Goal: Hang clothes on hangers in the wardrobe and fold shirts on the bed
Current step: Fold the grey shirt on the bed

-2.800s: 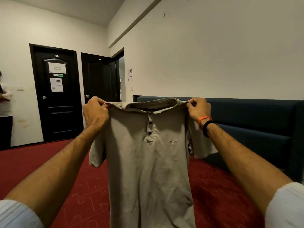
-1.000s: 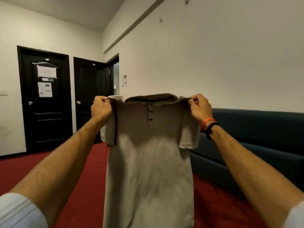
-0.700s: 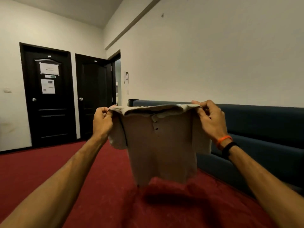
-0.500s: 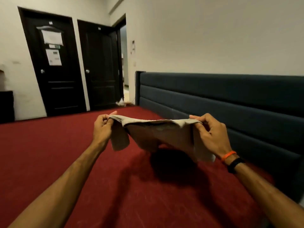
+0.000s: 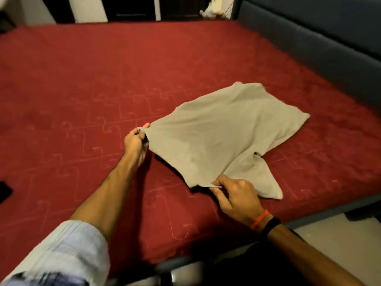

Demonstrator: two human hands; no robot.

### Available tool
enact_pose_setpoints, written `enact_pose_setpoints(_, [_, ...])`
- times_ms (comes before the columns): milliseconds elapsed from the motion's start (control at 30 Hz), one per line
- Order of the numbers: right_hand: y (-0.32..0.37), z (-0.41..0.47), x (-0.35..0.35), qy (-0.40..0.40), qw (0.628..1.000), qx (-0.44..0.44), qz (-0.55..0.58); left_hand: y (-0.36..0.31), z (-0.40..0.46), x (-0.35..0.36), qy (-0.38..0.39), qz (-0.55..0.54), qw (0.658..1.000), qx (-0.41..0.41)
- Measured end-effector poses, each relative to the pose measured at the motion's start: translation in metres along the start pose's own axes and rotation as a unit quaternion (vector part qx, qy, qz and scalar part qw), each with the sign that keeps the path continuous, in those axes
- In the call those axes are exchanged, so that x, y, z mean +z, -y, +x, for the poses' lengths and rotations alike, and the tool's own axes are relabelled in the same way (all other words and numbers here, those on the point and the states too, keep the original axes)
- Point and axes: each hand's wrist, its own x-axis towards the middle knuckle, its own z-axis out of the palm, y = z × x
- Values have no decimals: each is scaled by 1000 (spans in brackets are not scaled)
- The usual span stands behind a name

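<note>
The beige shirt lies on the red bed, towards its near right corner, long axis running from both hands away to the headboard side. The left hand pinches one shoulder, the right hand the other, nearer the near edge. Nothing blocks it; a dark object lies at the left edge.

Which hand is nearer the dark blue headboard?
Right. The right hand pinches the beige shirt on the side toward the headboard; the left hand grips the shirt's opposite edge, farther away.
</note>
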Motion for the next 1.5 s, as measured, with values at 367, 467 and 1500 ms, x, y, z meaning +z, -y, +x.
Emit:
enact_pose_setpoints(367, [100, -5, 105, 51, 977, -202, -45, -20, -6, -123, -112, -127, 985, -23])
enact_pose_setpoints(467, [119, -6, 116, 60, 972, -226, -39, -24, -7, -147, -132, -122, 983, -31])
enact_pose_setpoints(1500, [174, 16, 176, 204, 943, -260, 39, -28, -46, -184, -99, 425, 897, 67])
